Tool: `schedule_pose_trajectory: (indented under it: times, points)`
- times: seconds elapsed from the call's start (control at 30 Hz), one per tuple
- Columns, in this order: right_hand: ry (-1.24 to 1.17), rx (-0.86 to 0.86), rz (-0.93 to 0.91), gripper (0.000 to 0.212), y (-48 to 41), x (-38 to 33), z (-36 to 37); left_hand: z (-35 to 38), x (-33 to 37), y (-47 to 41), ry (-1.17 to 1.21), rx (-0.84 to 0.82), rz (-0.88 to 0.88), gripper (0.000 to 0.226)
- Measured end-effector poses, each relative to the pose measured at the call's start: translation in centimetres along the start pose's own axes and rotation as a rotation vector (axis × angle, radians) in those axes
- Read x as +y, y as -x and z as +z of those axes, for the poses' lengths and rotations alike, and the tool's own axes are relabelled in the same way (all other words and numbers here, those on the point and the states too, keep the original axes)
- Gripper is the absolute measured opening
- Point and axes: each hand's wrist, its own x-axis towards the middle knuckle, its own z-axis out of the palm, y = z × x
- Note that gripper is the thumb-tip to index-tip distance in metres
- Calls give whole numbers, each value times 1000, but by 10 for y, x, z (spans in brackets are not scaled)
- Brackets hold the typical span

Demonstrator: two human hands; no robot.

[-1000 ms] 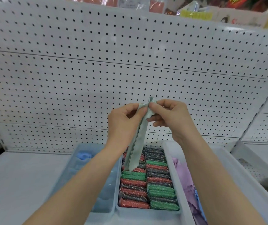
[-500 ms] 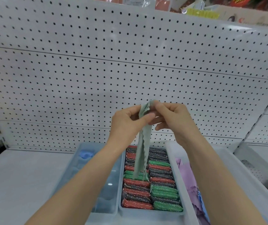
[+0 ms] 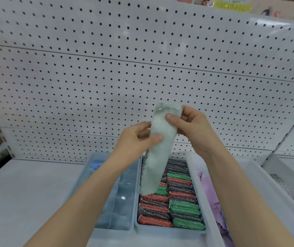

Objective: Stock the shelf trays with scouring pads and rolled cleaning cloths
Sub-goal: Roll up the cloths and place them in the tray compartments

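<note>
A pale green cleaning cloth (image 3: 157,157) hangs in front of the pegboard, folded into a long strip with its lower end dangling over the pad tray. My right hand (image 3: 190,125) pinches its top end. My left hand (image 3: 137,139) holds it lower down, thumb across the front. Below sits a tray (image 3: 171,229) packed with red, green and dark glittery scouring pads (image 3: 182,198) in two rows. To its left is a translucent blue tray (image 3: 117,202) with a rolled blue cloth (image 3: 94,164) at its far end.
A larger white bin (image 3: 260,189) on the right holds loose purple cloths (image 3: 208,186). White pegboard (image 3: 142,68) forms the back wall. The grey shelf surface (image 3: 26,193) stretches to the left. Another white tray edge (image 3: 288,172) shows at far right.
The cloth has turned from edge-on to face-on and looks wider. My left hand slid down the strip while my right hand stayed at the top end.
</note>
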Motion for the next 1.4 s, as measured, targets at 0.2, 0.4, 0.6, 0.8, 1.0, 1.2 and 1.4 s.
schedule_pose_trajectory:
  times: [0.2,0.4,0.6,0.8,1.0,1.2,1.4]
  points:
    - [21,98,157,34,-3,10,0,0,-26,7,6,49,-93,14]
    - [21,-176,459,47,23,64,4,-12,-31,3,152,54,-230,22]
    - [-66,-77,404,31,28,77,1,-12,-45,5,102,20,-306,28]
    - [25,-9,-40,39,23,50,5,-5,-29,-4,110,150,20,30]
    - [186,-47,-151,47,20,38,5,-9,-13,-4,154,120,79,32]
    - [171,5,-123,54,15,46,9,-8,-19,-4,188,112,1,19]
    - [207,141,-131,45,12,55,8,-10,-31,1,113,-47,-251,48]
